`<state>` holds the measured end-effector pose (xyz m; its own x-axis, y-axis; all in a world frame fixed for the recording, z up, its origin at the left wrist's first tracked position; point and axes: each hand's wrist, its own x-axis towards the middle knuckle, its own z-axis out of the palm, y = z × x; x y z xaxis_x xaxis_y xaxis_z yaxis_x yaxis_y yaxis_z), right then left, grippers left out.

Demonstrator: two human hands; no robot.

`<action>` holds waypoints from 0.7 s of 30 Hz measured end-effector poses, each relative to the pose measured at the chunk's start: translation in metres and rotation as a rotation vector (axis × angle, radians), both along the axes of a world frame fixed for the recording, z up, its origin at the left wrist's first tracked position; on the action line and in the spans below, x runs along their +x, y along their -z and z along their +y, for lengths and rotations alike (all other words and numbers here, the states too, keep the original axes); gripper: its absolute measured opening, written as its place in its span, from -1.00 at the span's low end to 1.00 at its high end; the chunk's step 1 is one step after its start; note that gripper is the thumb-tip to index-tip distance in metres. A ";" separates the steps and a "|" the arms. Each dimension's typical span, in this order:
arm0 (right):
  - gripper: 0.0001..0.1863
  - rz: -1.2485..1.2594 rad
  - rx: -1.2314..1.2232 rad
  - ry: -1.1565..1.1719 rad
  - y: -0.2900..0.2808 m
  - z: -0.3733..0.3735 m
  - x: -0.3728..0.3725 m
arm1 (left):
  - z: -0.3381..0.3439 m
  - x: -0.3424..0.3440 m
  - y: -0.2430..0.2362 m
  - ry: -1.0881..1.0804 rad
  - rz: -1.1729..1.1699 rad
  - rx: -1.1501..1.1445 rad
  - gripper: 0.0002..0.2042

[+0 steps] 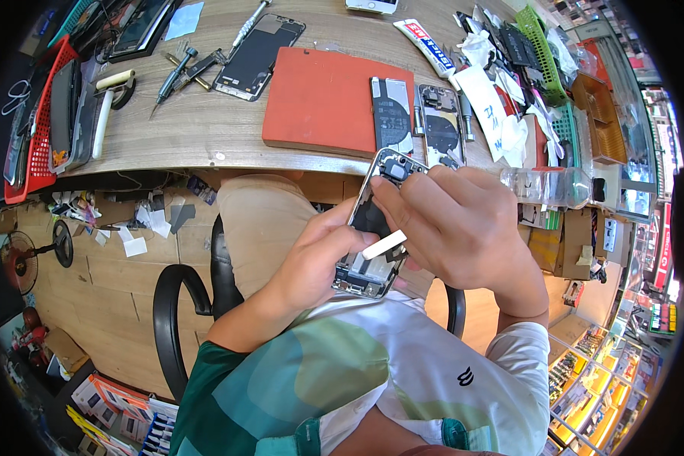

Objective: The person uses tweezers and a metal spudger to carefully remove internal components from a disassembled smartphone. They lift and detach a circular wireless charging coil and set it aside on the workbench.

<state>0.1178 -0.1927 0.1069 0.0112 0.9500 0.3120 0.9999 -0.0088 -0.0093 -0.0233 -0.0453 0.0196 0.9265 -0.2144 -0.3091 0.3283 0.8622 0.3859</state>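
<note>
An opened phone housing [361, 271] is tilted over my lap, its dark interior and small metal parts showing. My left hand [311, 258] grips it along the left side, thumb reaching over the lower part. My right hand [456, 224] is closed over the upper right of the housing, fingertips bent into it; what they pinch is hidden. A short white strip or stick [384, 244] lies across the phone between my left thumb and right fingers.
On the desk [175, 140] are an orange mat [319, 99], a battery [391, 115], another phone housing [442, 121], a detached screen [258, 57], screwdrivers [176, 76], a tube [422, 45] and baskets [39, 133]. A chair armrest [173, 304] is beside me.
</note>
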 end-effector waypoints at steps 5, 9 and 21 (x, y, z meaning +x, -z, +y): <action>-0.78 0.012 0.010 -0.002 0.000 -0.001 -0.002 | 0.001 0.000 -0.002 -0.011 -0.018 -0.006 -0.45; -0.80 0.031 0.017 0.001 0.002 0.001 -0.002 | -0.001 0.000 -0.002 -0.039 -0.016 -0.005 -0.47; -0.69 0.069 0.010 0.002 0.003 0.007 0.002 | 0.000 -0.002 0.002 -0.042 -0.079 -0.023 -0.62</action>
<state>0.1195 -0.1862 0.1040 0.0348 0.9469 0.3197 0.9969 -0.0101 -0.0785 -0.0249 -0.0450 0.0176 0.9563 -0.1805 -0.2301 0.2605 0.8834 0.3895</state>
